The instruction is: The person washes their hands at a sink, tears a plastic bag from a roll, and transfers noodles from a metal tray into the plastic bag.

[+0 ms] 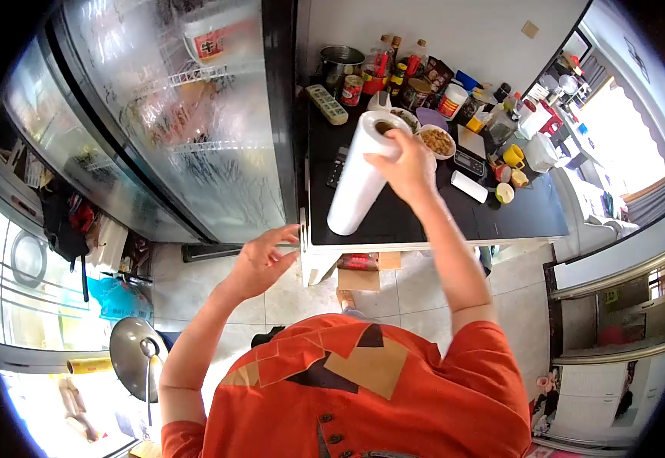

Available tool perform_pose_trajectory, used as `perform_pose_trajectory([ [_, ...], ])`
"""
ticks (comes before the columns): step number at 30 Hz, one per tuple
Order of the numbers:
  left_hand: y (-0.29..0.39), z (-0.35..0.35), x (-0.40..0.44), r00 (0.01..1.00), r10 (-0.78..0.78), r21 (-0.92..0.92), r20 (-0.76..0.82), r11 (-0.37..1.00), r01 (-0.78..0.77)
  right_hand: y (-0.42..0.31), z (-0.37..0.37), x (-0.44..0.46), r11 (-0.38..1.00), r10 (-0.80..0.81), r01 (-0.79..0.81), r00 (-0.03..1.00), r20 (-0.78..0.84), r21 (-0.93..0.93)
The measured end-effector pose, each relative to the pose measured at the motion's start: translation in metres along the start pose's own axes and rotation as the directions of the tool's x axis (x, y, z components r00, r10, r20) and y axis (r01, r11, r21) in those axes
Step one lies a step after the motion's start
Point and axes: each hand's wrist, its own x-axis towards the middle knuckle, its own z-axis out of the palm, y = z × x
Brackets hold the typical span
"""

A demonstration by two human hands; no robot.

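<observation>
While right hand [407,169] grips white roll [359,177] near top, left hand [255,263] hovers, fingers [277,234] parted, beside table [403,219].

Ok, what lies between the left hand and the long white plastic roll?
Head view: between the left hand and the roll lie the table's pale edge and a bare strip of black tabletop; no loose object shows.

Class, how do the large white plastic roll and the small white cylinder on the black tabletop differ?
The large white plastic roll is longer and thicker than the small white cylinder. The right hand grips the roll; no hand touches the cylinder. Both are white and cylindrical.
</observation>
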Motion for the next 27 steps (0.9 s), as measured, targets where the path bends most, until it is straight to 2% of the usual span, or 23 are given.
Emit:
perform_pose_trajectory([
  [1,0.0,-0.001,0.002,1.0,0.002,0.005,0.001,1.0,-0.002,-0.005,0.007,-0.003,0.994,-0.041,0.032,0.996,-0.08,-0.107],
  [3,0.0,-0.001,0.008,0.981,0.109,0.125,-0.16,0.988,-0.09,-0.023,0.011,-0.008,0.989,0.054,-0.056,0.998,-0.017,-0.14],
  [5,0.026,0.0,0.023,0.979,0.099,0.161,-0.181,0.984,-0.069,-0.043,0.008,-0.011,0.986,0.106,-0.102,0.994,0.026,-0.135],
  [7,0.047,0.005,0.043,0.921,0.23,0.341,-0.314,0.933,-0.116,-0.039,0.01,-0.013,0.997,0.011,-0.011,1.0,0.003,-0.07],
  [8,0.057,0.007,0.056,0.904,0.295,0.457,-0.311,0.88,-0.13,-0.041,0.003,-0.013,0.997,0.046,-0.043,0.998,0.046,-0.072],
  [9,0.069,0.011,0.069,0.905,0.295,0.463,-0.307,0.877,-0.129,-0.035,0.002,-0.012,0.999,0.027,-0.025,0.997,0.07,-0.04],
  [11,0.093,0.022,0.099,0.81,0.496,0.604,-0.311,0.762,-0.234,-0.019,-0.003,-0.01,1.0,-0.005,0.004,0.996,0.086,0.013],
  [12,0.1,0.027,0.113,0.833,0.469,0.577,-0.293,0.781,-0.237,-0.015,-0.011,-0.01,0.998,0.026,-0.033,0.993,0.115,0.061],
  [13,0.107,0.032,0.127,0.817,0.515,0.633,-0.261,0.73,-0.258,-0.006,-0.012,-0.012,0.995,-0.021,0.013,0.997,0.08,0.103],
  [17,0.106,0.058,0.16,0.846,0.516,0.771,-0.133,0.59,-0.239,0.037,-0.009,-0.014,0.925,-0.231,0.181,0.966,0.114,0.335],
  [19,0.098,0.063,0.17,0.795,0.588,0.809,-0.15,0.535,-0.244,0.054,-0.01,-0.01,0.856,-0.238,0.127,0.957,0.163,0.501],
  [23,0.105,0.063,0.177,0.8,0.577,0.792,-0.165,0.561,-0.241,0.093,0.021,-0.005,0.768,-0.262,0.093,0.949,0.177,0.634],
  [25,0.107,0.06,0.177,0.837,0.511,0.765,-0.194,0.613,-0.197,0.106,0.045,-0.005,0.385,-0.194,-0.22,0.93,0.311,0.896],
  [26,0.109,0.057,0.177,0.844,0.503,0.77,-0.186,0.608,-0.193,0.105,0.049,-0.007,0.425,-0.196,-0.198,0.933,0.303,0.883],
  [27,0.107,0.054,0.176,0.845,0.502,0.773,-0.184,0.605,-0.191,0.097,0.048,-0.009,0.543,-0.19,-0.105,0.951,0.244,0.833],
])
